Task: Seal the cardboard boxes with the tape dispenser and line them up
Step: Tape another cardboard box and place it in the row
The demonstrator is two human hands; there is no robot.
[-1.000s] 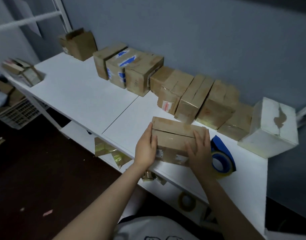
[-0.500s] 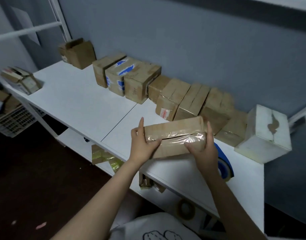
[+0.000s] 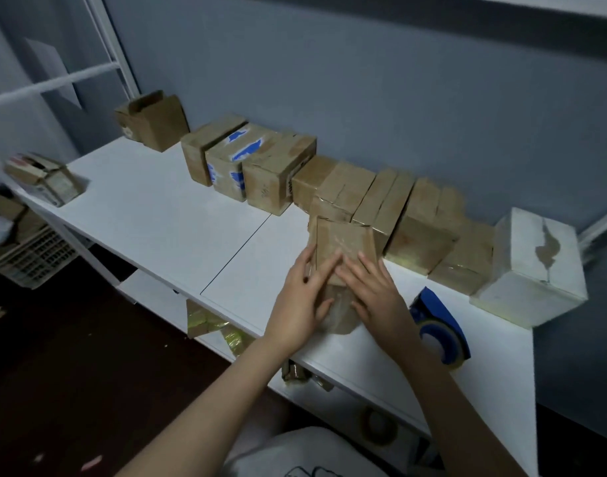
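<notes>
Under my left hand [image 3: 300, 299] and right hand [image 3: 376, 290], flat side by side, I press the box [image 3: 345, 241], likely smoothing its tape.

Eight brown boxes [image 3: 278, 173] stand in the row by the wall, and one white box [image 3: 532, 266] ends it. One open box [image 3: 150, 120] sits apart at the far left. One further box [image 3: 343, 246] lies under two hands: the left hand [image 3: 300, 297] and the right hand [image 3: 377, 294]. One blue tape dispenser [image 3: 439, 325] lies on the surface [image 3: 157, 215], and one tape roll [image 3: 377, 425] below it.
</notes>
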